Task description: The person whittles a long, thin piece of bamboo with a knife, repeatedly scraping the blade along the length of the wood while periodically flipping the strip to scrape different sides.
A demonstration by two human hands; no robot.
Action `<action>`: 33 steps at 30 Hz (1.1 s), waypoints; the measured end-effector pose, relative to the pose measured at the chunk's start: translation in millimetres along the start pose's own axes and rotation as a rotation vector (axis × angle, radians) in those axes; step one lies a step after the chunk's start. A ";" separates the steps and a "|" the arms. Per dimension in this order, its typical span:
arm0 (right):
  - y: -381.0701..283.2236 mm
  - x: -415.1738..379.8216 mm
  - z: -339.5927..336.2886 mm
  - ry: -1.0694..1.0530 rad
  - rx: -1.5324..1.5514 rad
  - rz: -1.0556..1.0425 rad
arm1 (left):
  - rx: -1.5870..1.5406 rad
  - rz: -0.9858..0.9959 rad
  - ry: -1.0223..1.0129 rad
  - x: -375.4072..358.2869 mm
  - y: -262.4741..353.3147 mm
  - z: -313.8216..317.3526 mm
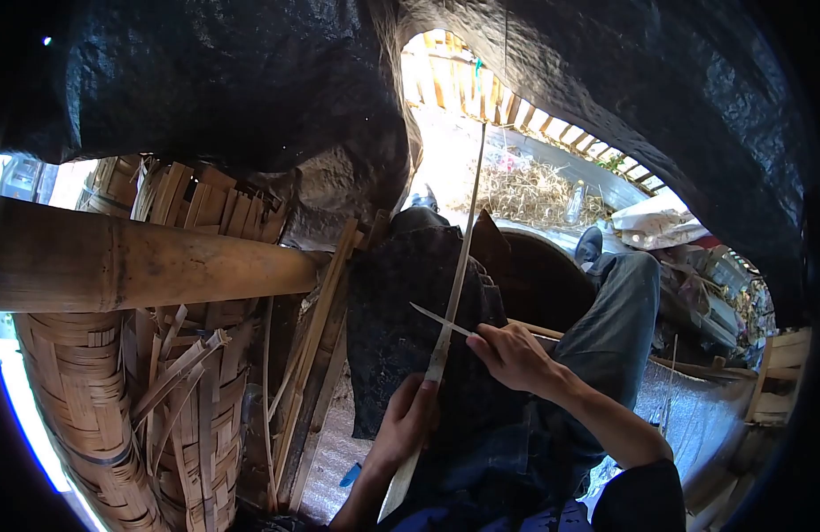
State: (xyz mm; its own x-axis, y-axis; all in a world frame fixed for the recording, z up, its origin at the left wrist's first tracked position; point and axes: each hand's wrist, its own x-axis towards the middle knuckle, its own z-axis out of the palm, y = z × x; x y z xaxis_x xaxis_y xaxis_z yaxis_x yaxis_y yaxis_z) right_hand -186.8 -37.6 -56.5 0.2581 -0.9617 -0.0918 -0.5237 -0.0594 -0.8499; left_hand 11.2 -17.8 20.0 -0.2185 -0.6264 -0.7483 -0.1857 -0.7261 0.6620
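Observation:
My left hand is closed round a long, thin bamboo strip, which runs from the bottom of the view up past my knees. My right hand is closed on the handle of a knife. The knife's narrow blade points left and lies across the strip, a little above my left hand. Beneath both hands a dark cloth covers my lap and one leg. The handle is mostly hidden in my right fingers.
A thick bamboo pole juts in from the left above woven bamboo baskets. Split slats lean beside my leg. Black sheeting hangs overhead. Beyond my feet lie dry straw and a plastic bottle.

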 end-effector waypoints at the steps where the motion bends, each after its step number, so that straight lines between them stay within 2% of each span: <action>1: -3.6 -1.5 -1.5 -0.005 0.002 0.003 | 0.034 0.029 0.012 -1.6 -0.2 1.5; 7: -16.4 -5.4 -4.7 -0.148 -0.071 0.002 | -0.051 0.066 -0.050 5.7 -15.7 -11.4; 16: -4.9 1.4 5.2 -0.066 -0.171 -0.004 | 0.023 0.053 0.049 5.7 -12.3 -4.4; 19: 0.7 4.3 8.6 -0.011 -0.240 -0.072 | 0.018 0.047 0.056 4.2 -9.7 -3.0; 21: 5.9 8.6 11.4 0.054 -0.284 0.021 | 0.016 0.073 0.047 6.3 -19.9 -3.0; 25: 28.6 44.8 0.9 0.120 -0.284 0.057 | 0.024 0.075 0.027 3.4 -15.3 -3.9; 27: 32.4 57.8 -1.2 0.280 -0.379 0.001 | 0.033 0.064 0.038 0.9 -11.9 -2.9; 31: 25.4 66.5 -18.6 0.193 -0.138 0.120 | 0.030 0.049 0.033 1.0 -10.4 -6.4; 33: 19.3 49.0 -19.1 0.164 -0.085 0.063 | 0.010 0.051 0.033 1.5 -11.1 -8.1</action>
State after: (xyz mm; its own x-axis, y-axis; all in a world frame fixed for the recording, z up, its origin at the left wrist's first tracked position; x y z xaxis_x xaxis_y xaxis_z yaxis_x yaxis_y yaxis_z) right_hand -199.8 -90.9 -67.5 0.0908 -0.9945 -0.0523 -0.6032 -0.0131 -0.7975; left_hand 20.7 -13.0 11.2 -0.1965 -0.6712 -0.7147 -0.1848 -0.6905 0.6993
